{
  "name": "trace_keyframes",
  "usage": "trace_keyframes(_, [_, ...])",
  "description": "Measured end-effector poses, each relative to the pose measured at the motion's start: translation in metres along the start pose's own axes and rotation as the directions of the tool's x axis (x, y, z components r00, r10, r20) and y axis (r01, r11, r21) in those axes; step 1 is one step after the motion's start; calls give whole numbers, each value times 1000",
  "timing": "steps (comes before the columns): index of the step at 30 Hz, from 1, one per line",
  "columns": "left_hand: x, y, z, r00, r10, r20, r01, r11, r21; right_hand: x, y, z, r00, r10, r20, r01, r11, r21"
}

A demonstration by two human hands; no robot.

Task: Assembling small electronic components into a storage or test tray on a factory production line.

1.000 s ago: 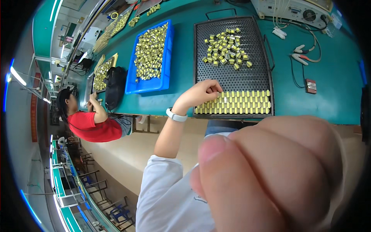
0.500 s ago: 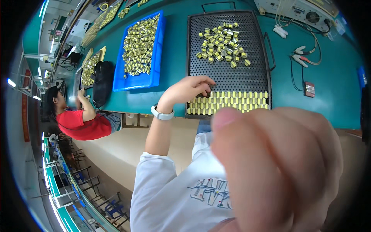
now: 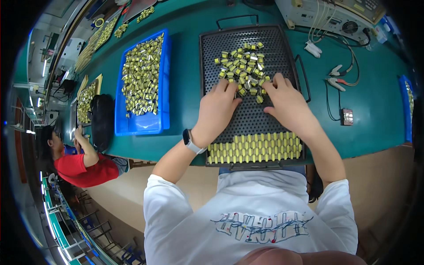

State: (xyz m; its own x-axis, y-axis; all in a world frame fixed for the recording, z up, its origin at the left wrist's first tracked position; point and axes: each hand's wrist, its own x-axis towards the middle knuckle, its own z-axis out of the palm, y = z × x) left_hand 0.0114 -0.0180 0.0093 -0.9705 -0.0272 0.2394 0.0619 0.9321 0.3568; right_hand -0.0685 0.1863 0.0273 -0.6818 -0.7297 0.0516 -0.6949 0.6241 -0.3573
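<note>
A black perforated metal tray [image 3: 212, 48] lies in front of me on the bench. A loose pile of small yellow-and-silver block-shaped electronic parts [image 3: 243, 66] covers its middle and far half. My left hand [image 3: 217, 108] rests at the pile's near left edge, fingers forward and thumb apart. At the near right edge of the pile, my right hand [image 3: 289, 104] has its fingers stretched forward and its thumb spread inward. Both sets of fingertips touch or nearly touch the loose parts. Close rows of the same parts [image 3: 254, 148] stand along the tray's near end.
Left of the tray stands a blue bin [image 3: 145, 126] of loose parts, with a black pouch [image 3: 101, 123] beyond it. Clip leads [image 3: 338, 81], a small red-and-grey box [image 3: 347, 117] and an instrument [image 3: 335, 20] lie to the right. A person in red [image 3: 88, 170] works at far left.
My right hand has come down from close before the camera to the pile. My left hand has moved from the near rows forward to the pile. The view has shifted.
</note>
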Motion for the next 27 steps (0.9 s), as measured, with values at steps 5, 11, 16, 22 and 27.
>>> trace_keyframes(5, [-2,-16,-1,998,60,10,-58,988,-144,16,-8,15,995,-95,7,95,995,12])
trace_keyframes(11, [-3,-16,-9,972,-117,201,225,702,-675,11,-19,-7,976,-172,-132,176,984,16])
trace_keyframes(16, [-11,-17,-2,972,-85,217,232,288,-929,14,-22,0,956,-236,-176,292,835,466])
trace_keyframes(22, [-13,-23,-1,977,-13,215,215,83,-973,6,-19,5,965,-124,-231,252,681,688])
trace_keyframes(27, [-13,-25,-3,913,26,407,407,-16,-913,11,-16,-1,982,-145,-123,186,597,781])
